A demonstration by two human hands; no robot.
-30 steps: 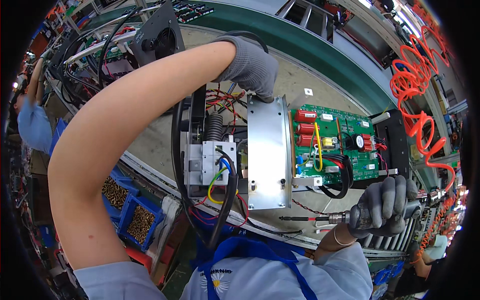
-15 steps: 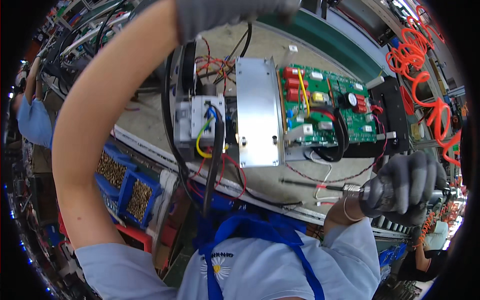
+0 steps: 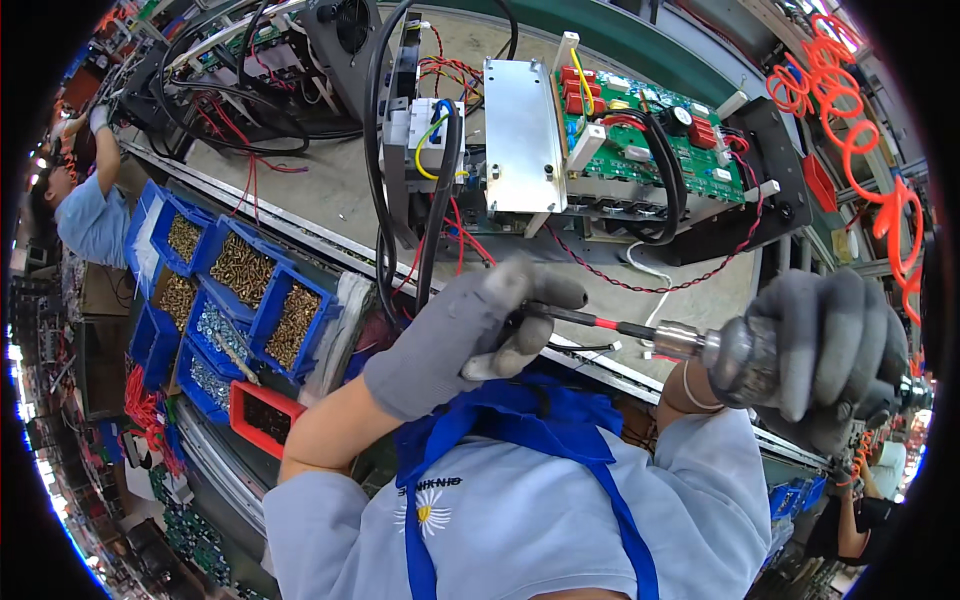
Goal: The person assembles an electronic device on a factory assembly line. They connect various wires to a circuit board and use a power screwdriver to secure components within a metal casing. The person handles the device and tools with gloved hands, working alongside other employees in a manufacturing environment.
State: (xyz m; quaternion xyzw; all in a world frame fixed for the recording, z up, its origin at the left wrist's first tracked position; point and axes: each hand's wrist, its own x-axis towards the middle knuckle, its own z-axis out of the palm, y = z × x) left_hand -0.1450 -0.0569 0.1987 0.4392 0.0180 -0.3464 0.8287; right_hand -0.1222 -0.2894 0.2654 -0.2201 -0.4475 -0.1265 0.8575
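Observation:
My right hand (image 3: 830, 345), in a grey glove, is wrapped round a power screwdriver (image 3: 680, 341) held level, its long bit (image 3: 610, 324) pointing left. My left hand (image 3: 450, 340), gloved too, has thumb and fingers pinched together round the bit's tip; whatever small thing lies between them is hidden. Beyond both hands stands an electrical unit with a bare metal plate (image 3: 522, 135), a green circuit board (image 3: 715, 187) carrying red components, and white posts (image 3: 586, 148). Thick black cables (image 3: 440, 215) and a twisted red-black wire (image 3: 690, 286) hang from it towards me.
Blue bins (image 3: 290, 318) of brass-coloured and silvery fasteners sit at the left, beside a red bin (image 3: 264, 418). Another unit with a fan (image 3: 345, 25) stands at the far left. A coiled orange hose (image 3: 850, 130) hangs at the right. A co-worker (image 3: 92, 215) is at far left.
My left hand has come down from above the unit to the tip of the bit. My right hand still holds the screwdriver. The view has shifted, showing more bins.

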